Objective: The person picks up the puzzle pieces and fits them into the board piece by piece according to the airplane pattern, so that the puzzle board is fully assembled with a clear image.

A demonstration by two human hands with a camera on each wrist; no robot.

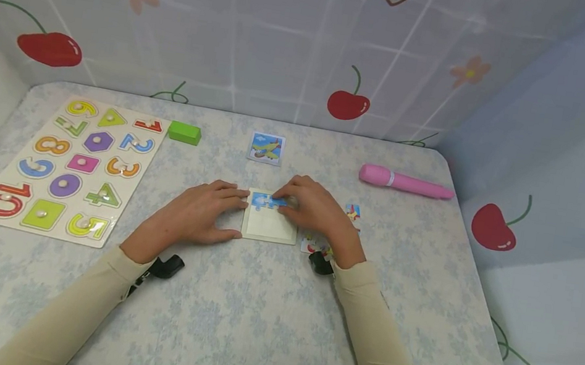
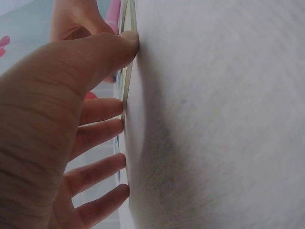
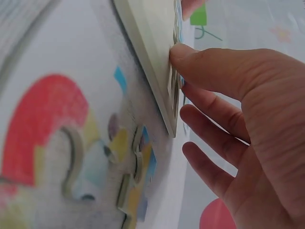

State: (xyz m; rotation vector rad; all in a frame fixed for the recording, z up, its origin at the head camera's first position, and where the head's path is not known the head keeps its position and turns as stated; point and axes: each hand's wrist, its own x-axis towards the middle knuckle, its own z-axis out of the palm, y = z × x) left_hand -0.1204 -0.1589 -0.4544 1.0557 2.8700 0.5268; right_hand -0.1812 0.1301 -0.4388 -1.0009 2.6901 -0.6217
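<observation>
A small cream puzzle tray [image 1: 270, 228] lies on the table with blue puzzle pieces [image 1: 258, 201] along its far edge. My left hand [image 1: 197, 211] is spread at the tray's left side; in the left wrist view, the thumb and some fingertips touch the tray edge [image 2: 127, 88]. Over the tray's far right corner, my right hand [image 1: 317, 209] pinches a blue puzzle piece [image 1: 280, 202] between thumb and index finger. That piece is partly hidden by the fingers. Loose puzzle pieces [image 1: 353, 211] lie right of the tray, partly behind the right hand; the right wrist view shows a red-patterned piece [image 3: 47, 119] up close.
A number-and-shape board [image 1: 121, 180] lies at the left, beside a green block [image 1: 184, 133]. Behind the tray is a square airplane picture [image 1: 266, 148]. A pink stick-shaped object [image 1: 407, 182] lies at the back right. A printed curtain [image 1: 290, 39] hangs behind the table.
</observation>
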